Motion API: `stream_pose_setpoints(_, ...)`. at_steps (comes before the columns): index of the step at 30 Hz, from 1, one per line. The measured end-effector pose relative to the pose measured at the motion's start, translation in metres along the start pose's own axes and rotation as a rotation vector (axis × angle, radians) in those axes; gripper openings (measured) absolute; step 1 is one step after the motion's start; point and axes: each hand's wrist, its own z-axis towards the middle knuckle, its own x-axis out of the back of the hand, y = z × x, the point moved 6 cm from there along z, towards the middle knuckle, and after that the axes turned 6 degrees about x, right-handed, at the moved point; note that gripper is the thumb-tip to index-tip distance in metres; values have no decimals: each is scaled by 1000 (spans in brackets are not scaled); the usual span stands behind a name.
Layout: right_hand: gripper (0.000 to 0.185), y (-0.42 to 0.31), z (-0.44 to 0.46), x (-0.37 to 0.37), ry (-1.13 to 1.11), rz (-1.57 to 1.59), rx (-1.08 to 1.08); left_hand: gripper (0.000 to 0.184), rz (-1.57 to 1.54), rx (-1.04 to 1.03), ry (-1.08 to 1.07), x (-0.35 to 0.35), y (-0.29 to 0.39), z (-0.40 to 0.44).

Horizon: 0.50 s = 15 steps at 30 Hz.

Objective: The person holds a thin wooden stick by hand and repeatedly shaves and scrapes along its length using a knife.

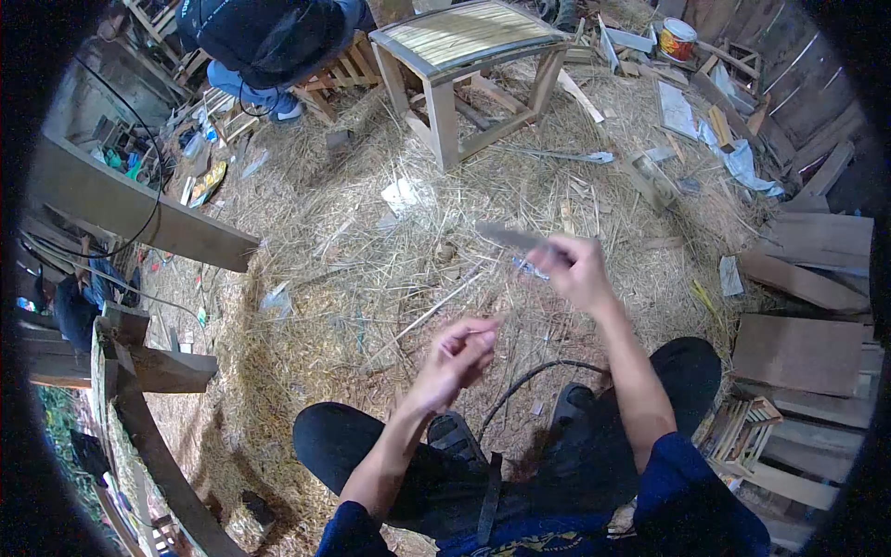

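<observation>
My right hand point(577, 269) is closed around a knife point(509, 236), its dark flat blade pointing left and slightly up, held over the straw-covered ground. Lower and to the left, my left hand point(457, 359) is closed with thumb and forefinger pinched together. Something thin and pale may stick out from its fingertips, too small to make out. The two hands are apart, and the blade touches neither the left hand nor anything else I can see. Below them are my knees and my sandalled feet point(455, 436), with a dark cable point(531, 373) curving between.
Ahead stands a wooden stool point(473, 37) with a slatted top. Beside it another person point(269, 46) bends over. Timber beams point(148, 209) jut in at left; boards point(798, 353) and a small wooden crate point(742, 432) lie at right. A paint bucket point(677, 40) sits far back among scraps.
</observation>
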Motion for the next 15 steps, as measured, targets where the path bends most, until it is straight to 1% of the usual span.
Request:
stream_pose_setpoints(2, 51, 17, 3, 18, 7, -25, -81, 27, -59, -6, -37, -6, -5, 2)
stream_pose_setpoints(3, 52, 18, 6, 22, 8, -39, -117, 28, -40, -35, -7, -1, -3, 5)
stream_pose_setpoints(5, 52, 5, 4, 11, -31, -83, -41, 30, -1, -91, 57, 10, 1, 13)
stream_pose_setpoints(6, 52, -7, 2, 4, -50, -104, -4, 31, -30, -105, 79, 12, 4, 14)
stream_pose_setpoints(8, 54, -19, -3, -14, -150, -73, -9, 32, -84, -127, 119, 16, 9, 17)
stream_pose_setpoints(10, 53, -39, -6, -29, -181, -47, 101, 34, -91, -124, 104, 17, 6, 17)
stream_pose_setpoints(13, 54, -50, -17, -50, -260, -94, 248, 35, -85, -114, 73, 25, -2, 18)
stream_pose_setpoints(15, 53, -56, -17, -48, -249, -66, 259, 33, -61, -115, 69, 23, 0, 15)
